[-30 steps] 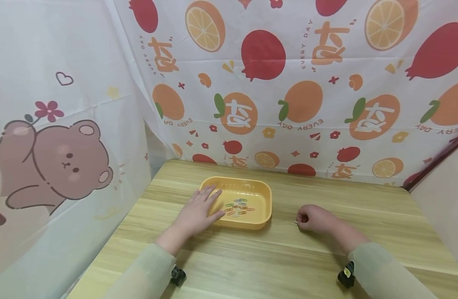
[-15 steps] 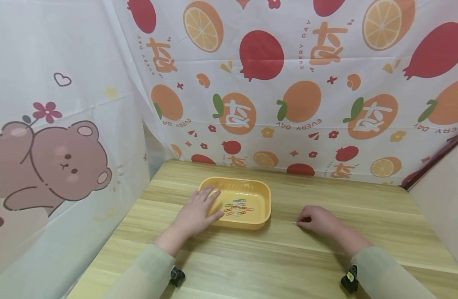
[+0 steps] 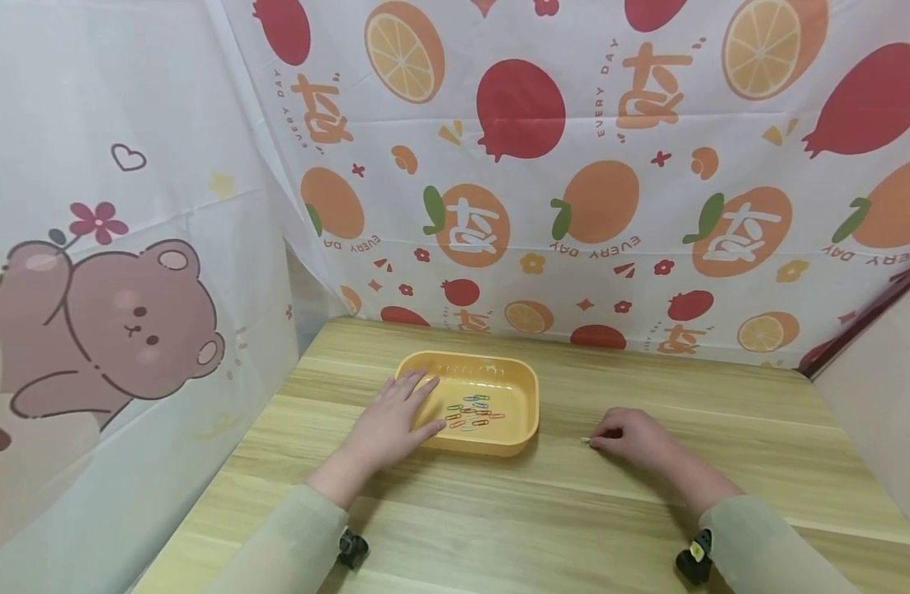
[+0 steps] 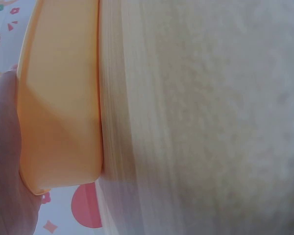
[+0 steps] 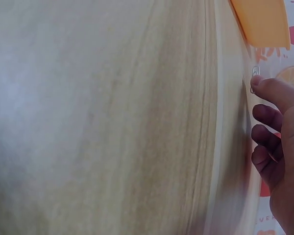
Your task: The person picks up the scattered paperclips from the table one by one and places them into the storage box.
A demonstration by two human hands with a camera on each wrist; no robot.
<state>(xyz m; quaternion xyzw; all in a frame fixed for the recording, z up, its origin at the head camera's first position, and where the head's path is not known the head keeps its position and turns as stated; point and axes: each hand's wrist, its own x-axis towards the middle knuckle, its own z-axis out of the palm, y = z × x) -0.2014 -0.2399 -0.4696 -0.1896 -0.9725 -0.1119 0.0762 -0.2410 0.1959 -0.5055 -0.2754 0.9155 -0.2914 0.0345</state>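
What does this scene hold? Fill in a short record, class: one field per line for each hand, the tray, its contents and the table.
left hand: fingers spread flat, resting on the tray's left rim
right hand: on the table right of the tray, fingers curled, fingertip on a clip
clip: silvery, lying on the table, outside the tray
tray: yellow, shallow, rounded corners, flat on the table
clips: small coloured heap inside the tray
table: light wood grain

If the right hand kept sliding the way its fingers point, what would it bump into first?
Probably the yellow tray. The right hand points left along the table, touching a small paper clip at its fingertips; bare wood lies between. Depth is uncertain.
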